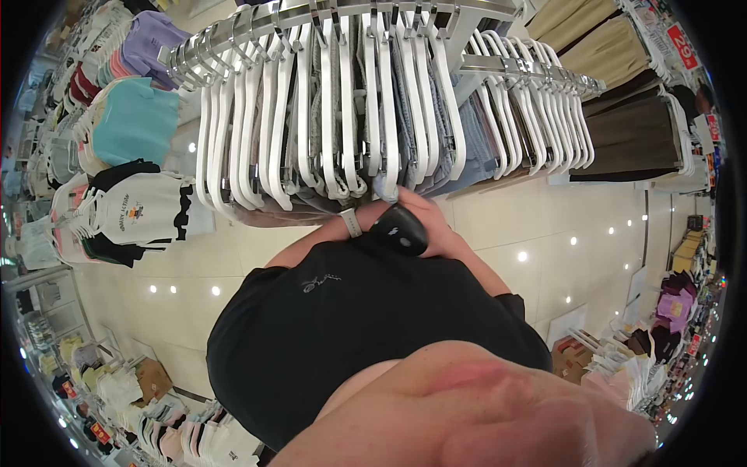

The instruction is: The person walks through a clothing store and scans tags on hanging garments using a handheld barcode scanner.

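Note:
My right hand point(437, 227) is in front of the rack, wrapped around the side of a black rounded handheld device point(399, 230) with small pale marks. Its fingers reach up toward a bit of pale blue cloth point(384, 187) under the hangers. From the other side comes my left hand point(373, 214), with a light band point(352, 222) on the wrist. The device and the clothes hide its fingers, so its grip does not show. Right above both hands hang jeans and other trousers point(334, 101) on white hangers point(387, 117).
A metal rail point(257, 29) carries the hangers, and a second rail point(537, 70) continues to the right. Shirts point(136, 121) hang at the left, brown trousers point(626, 128) at the right. More clothing racks point(630, 377) stand behind on a pale tiled floor point(537, 233).

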Tool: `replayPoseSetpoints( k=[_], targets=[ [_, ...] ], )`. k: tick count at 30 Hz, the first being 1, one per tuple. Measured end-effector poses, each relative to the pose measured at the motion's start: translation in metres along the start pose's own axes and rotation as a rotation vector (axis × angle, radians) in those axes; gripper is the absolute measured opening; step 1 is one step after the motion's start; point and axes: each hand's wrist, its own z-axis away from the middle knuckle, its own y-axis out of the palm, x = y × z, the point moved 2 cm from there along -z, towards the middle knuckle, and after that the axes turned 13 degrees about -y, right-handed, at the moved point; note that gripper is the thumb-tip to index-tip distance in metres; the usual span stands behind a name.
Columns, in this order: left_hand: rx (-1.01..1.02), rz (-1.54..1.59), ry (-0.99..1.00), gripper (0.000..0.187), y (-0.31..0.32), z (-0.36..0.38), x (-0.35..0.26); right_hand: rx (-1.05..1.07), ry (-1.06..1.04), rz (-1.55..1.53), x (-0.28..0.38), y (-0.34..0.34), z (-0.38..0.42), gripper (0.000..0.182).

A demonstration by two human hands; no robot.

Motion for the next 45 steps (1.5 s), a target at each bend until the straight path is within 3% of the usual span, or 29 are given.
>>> replayPoseSetpoints(
  k=[4,7,10,13,22,24,26,27,29,30,31,34,40,45],
  targets=[
    [-0.075,0.039,-0.05,0.029,-0.007,0.016,0.006,0.223,0.011,-0.059,0.011,-0.001,-0.041,0.042],
    [-0.138,0.057,-0.074,0.028,-0.014,0.024,0.007,0.139,-0.057,-0.173,-0.003,0.005,-0.047,0.045],
    [-0.201,0.074,-0.087,0.027,-0.018,0.021,0.011,0.069,-0.111,-0.047,-0.015,0.004,-0.038,0.059],
    [-0.268,0.095,-0.101,0.026,-0.021,0.018,0.015,-0.043,-0.161,0.071,-0.019,0.008,-0.027,0.059],
    [-0.399,0.282,-0.119,0.023,-0.03,0.002,0.013,-0.246,-0.162,0.163,-0.003,-0.013,-0.009,0.044],
    [-0.341,0.483,-0.116,0.023,-0.03,0.0,0.006,-0.37,0.015,0.132,-0.006,-0.006,0.006,0.04],
    [-0.326,0.624,-0.084,0.021,-0.025,-0.003,0.002,-0.402,0.036,0.14,-0.008,-0.002,0.008,0.037],
    [-0.369,0.529,-0.027,0.022,-0.019,-0.006,0.0,-0.418,0.046,0.144,-0.007,-0.001,0.005,0.035],
    [-0.451,0.336,0.086,0.029,-0.011,-0.009,-0.007,-0.267,-0.147,0.281,-0.002,-0.01,-0.008,0.035],
    [-0.44,0.093,0.123,0.045,-0.012,-0.002,-0.01,-0.255,-0.197,0.243,-0.005,-0.005,-0.01,0.037],
    [-0.429,-0.061,0.167,0.045,-0.012,0.002,-0.013,-0.215,-0.191,0.205,-0.003,-0.004,-0.015,0.038],
    [-0.362,-0.12,0.168,0.046,-0.013,0.01,-0.017,-0.12,-0.141,0.093,0.009,-0.004,-0.034,0.039],
    [-0.456,0.193,0.081,0.048,-0.025,-0.012,-0.026,-0.063,-0.197,-0.03,0.002,-0.001,-0.044,0.047],
    [-0.531,0.648,0.101,0.049,-0.056,-0.045,-0.051,-0.092,-0.175,-0.157,-0.004,-0.005,-0.042,0.058]
  ],
)
